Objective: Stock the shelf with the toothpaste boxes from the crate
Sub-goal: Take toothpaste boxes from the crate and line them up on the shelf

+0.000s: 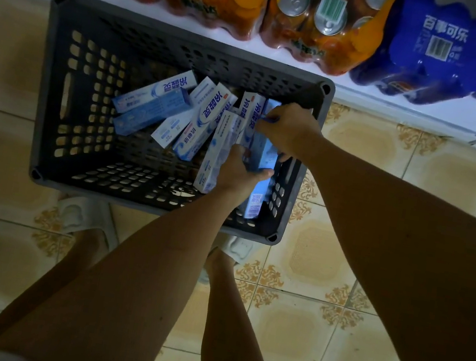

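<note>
Several toothpaste boxes [161, 105] lay loose in the crate [58, 89] on the floor tiles, below the shelf edge [428, 113]. We were at the gathering step: our left hand [239, 171] had its fingers curled round a bundle of boxes [219, 152], and our right hand [288, 132] pinched their upper ends. Next, we judged, came lifting the bundle clear and up to the shelf.

My arms are bare to both hands, no sleeves, watch or rings. Below my left hand [240, 169] and right hand [289, 132], my legs are bare above pale slippers [81, 215].
</note>
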Demonstrator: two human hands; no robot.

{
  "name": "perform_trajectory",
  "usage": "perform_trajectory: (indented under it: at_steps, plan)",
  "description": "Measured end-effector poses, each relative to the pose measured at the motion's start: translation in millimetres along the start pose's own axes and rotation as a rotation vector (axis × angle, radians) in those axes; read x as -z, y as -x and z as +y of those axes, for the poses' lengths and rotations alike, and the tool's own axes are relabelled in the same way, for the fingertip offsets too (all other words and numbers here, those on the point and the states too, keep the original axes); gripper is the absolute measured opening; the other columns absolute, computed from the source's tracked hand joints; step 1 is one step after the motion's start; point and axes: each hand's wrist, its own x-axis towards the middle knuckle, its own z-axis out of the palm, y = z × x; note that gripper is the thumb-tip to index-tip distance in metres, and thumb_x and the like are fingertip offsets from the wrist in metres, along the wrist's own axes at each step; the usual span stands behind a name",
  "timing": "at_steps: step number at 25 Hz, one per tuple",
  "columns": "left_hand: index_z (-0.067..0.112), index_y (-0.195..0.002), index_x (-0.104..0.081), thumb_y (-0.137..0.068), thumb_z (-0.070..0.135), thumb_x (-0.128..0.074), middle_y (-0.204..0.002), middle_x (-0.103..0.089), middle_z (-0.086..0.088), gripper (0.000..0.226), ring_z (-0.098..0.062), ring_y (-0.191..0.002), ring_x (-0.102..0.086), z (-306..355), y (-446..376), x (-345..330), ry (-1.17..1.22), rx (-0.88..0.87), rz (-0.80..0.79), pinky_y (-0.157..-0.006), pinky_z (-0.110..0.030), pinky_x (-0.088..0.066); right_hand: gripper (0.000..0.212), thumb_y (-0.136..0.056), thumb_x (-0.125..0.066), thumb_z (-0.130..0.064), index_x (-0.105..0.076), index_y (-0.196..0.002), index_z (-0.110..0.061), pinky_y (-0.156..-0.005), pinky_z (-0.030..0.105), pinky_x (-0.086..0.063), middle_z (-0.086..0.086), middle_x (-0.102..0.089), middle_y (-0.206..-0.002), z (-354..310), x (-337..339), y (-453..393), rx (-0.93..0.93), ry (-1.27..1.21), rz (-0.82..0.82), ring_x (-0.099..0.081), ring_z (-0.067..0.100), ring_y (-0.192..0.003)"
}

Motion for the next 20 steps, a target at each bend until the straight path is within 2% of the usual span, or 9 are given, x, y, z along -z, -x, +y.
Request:
perform_trajectory:
  at_steps: [2, 5, 6, 8, 10, 12, 16, 18, 20]
  plan:
    - [0.015, -0.113, -0.048, -0.083, 0.018, -0.075, -0.119, -0.065, -0.015, 0.040, -0.029, -0.105, -0.065, 6.4, 7.1, 10.1, 0.079, 0.022, -0.087, -0.092, -0.052, -0.052, 0.034, -0.097, -0.051, -0.046, -0.060, -0.117, -0.021, -0.060, 0.034, -0.059, 0.008, -0.063, -0.099, -4.3, 5.4, 5.5, -0.087, -0.194, -0.101, -0.067, 0.026, -0.079]
    - [0.021, -0.123, -0.057, -0.095, 0.032, -0.061, -0.120, -0.067, -0.007, 0.031, -0.027, -0.108, -0.064, 18.6, 19.9, 29.8, 0.281, 0.172, -0.296, -0.099, -0.049, -0.048, 0.045, -0.098, -0.042, -0.054, -0.056, -0.126, -0.021, -0.078, 0.037, -0.051, 0.008, -0.062, -0.114, -10.8, 12.1, 14.0, -0.169, -0.440, -0.126, -0.061, 0.024, -0.095]
    - [0.020, -0.123, -0.060, -0.097, 0.037, -0.056, -0.116, -0.070, -0.007, 0.032, -0.027, -0.106, -0.065, 23.3, 24.6, 35.9, 0.353, 0.215, -0.345, -0.098, -0.049, -0.049, 0.042, -0.099, -0.042, -0.053, -0.056, -0.124, -0.022, -0.081, 0.037, -0.051, 0.007, -0.063, -0.115, -12.0, 13.5, 17.2, -0.179, -0.516, -0.111, -0.061, 0.022, -0.095]
    - [0.016, -0.121, -0.064, -0.099, 0.041, -0.047, -0.105, -0.073, -0.009, 0.037, -0.026, -0.094, -0.069, 31.1, 31.6, 45.6, 0.447, 0.252, -0.380, -0.086, -0.042, -0.055, 0.032, -0.098, -0.046, -0.048, -0.056, -0.120, -0.027, -0.082, 0.037, -0.054, 0.006, -0.066, -0.115, -13.6, 15.1, 22.7, -0.173, -0.629, -0.114, -0.064, 0.023, -0.100]
    - [0.013, -0.128, -0.060, -0.099, 0.041, -0.044, -0.104, -0.073, -0.009, 0.044, -0.024, -0.088, -0.070, 35.6, 34.1, 54.8, 0.466, 0.234, -0.377, -0.080, -0.039, -0.054, 0.020, -0.098, -0.052, -0.039, -0.057, -0.116, -0.032, -0.087, 0.041, -0.056, 0.007, -0.067, -0.113, -16.6, 16.0, 27.2, -0.140, -0.693, -0.129, -0.065, 0.025, -0.104]
    - [0.012, -0.133, -0.058, -0.098, 0.045, -0.044, -0.106, -0.071, -0.011, 0.050, -0.025, -0.092, -0.068, 39.0, 36.4, 62.6, 0.466, 0.211, -0.377, -0.087, -0.040, -0.051, 0.014, -0.098, -0.057, -0.030, -0.057, -0.112, -0.031, -0.086, 0.041, -0.056, 0.005, -0.067, -0.107, -22.3, 19.5, 32.4, -0.102, -0.703, -0.118, -0.066, 0.022, -0.098]
    - [0.014, -0.127, -0.061, -0.084, 0.059, -0.062, -0.115, -0.068, -0.014, 0.062, -0.031, -0.100, -0.065, 48.9, 40.0, 80.6, 0.399, 0.159, -0.425, -0.093, -0.045, -0.049, 0.019, -0.094, -0.065, -0.026, -0.060, -0.110, -0.018, -0.068, 0.030, -0.058, 0.001, -0.066, -0.088, -41.8, 25.1, 46.6, -0.051, -0.699, 0.019, -0.065, 0.013, -0.076]
    - [0.016, -0.128, -0.061, -0.078, 0.060, -0.068, -0.123, -0.067, -0.012, 0.068, -0.031, -0.110, -0.064, 62.0, 46.8, 94.0, 0.348, 0.188, -0.457, -0.099, -0.047, -0.048, 0.024, -0.092, -0.068, -0.026, -0.064, -0.111, -0.012, -0.068, 0.032, -0.059, 0.002, -0.067, -0.085, -54.2, 29.0, 55.1, -0.044, -0.697, 0.080, -0.066, 0.013, -0.072]
    - [0.017, -0.125, -0.063, -0.078, 0.059, -0.070, -0.122, -0.068, -0.008, 0.063, -0.029, -0.114, -0.064, 78.9, 54.9, 109.1, 0.285, 0.203, -0.482, -0.104, -0.048, -0.045, 0.029, -0.091, -0.068, -0.027, -0.066, -0.114, -0.010, -0.072, 0.034, -0.059, 0.004, -0.069, -0.090, -70.7, 36.3, 67.7, -0.028, -0.689, 0.080, -0.067, 0.016, -0.077]
